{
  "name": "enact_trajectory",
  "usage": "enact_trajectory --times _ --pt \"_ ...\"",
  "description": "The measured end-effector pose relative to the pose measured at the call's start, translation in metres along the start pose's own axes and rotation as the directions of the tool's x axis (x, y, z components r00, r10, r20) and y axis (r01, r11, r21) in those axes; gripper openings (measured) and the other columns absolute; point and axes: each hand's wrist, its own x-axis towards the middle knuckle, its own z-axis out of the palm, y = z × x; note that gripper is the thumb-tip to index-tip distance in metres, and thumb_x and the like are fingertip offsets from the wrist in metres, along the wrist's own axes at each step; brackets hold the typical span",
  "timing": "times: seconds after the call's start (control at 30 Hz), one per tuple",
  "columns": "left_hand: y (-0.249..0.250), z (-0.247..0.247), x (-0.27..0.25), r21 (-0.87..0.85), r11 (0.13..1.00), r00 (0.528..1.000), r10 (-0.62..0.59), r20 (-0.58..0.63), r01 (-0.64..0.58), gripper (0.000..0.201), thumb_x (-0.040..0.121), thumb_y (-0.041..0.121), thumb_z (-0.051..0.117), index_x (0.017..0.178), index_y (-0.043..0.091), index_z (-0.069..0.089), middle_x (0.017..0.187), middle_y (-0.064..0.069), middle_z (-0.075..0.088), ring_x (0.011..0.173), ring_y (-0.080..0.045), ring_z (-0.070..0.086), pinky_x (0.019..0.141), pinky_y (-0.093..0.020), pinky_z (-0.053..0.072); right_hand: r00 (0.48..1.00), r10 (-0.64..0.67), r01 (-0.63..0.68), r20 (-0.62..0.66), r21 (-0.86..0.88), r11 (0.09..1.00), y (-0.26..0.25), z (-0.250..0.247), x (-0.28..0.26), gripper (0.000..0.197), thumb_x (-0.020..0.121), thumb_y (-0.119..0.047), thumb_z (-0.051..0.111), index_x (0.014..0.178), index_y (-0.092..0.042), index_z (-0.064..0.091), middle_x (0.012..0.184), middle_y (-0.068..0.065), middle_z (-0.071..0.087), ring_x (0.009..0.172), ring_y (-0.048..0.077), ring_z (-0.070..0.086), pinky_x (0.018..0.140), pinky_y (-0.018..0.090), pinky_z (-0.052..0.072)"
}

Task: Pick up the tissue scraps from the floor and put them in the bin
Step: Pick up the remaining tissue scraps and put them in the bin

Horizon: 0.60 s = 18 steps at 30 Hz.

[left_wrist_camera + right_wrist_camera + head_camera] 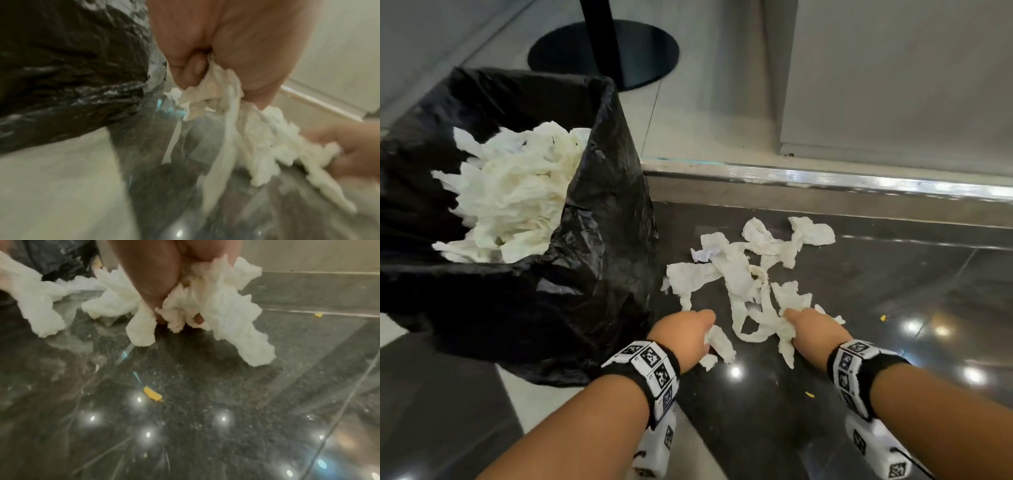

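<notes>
Both grips clutch tissue scraps [739, 274] off the floor [893, 308]: left hand [681, 334], right hand [815, 330]. Beside them, bin [585, 274] holds tissue.

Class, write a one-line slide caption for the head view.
Both hands grip tissue scraps on dark floor beside lined bin.

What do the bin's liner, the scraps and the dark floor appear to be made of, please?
Bin liner: thin black plastic film, glossy, by its crinkles and sheen. Tissue scraps: soft white paper, matte, torn and crumpled. Dark floor: probably polished stone or tile, speckled and mirroring the lights.
</notes>
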Motion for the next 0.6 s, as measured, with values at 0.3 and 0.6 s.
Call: enact_trajectory --times 0.3,0.6 --pt "0.041 -0.185 -0.046 -0.048 0.958 0.949 0.271 -0.164 -0.282 0.021 0.082 0.020 0.058 0.073 0.029 0.041 0.068 0.011 0.043 0.058 -0.006 0.043 0.055 -0.024 0.036 0.974 0.156 -0.034 -0.167 0.569 0.822 0.010 -0.031 -0.026 0.004 0.079 -0.016 0.066 0.079 -0.019 0.068 0.074 0.009 0.072 0.063 0.021 0.066 0.058 0.033 0.053" --pt "-0.090 -0.357 -0.064 0.363 0.922 0.977 -0.064 -0.203 0.136 0.038 0.077 0.037 0.070 0.109 0.027 0.052 0.111 -0.007 0.060 0.090 -0.024 0.056 0.082 -0.037 0.047 0.949 0.275 -0.084 -0.155 0.716 0.693 0.012 -0.047 -0.059 0.002 0.076 -0.019 0.072 0.074 -0.018 0.072 0.063 0.009 0.072 0.054 0.026 0.059 0.050 0.032 0.047"
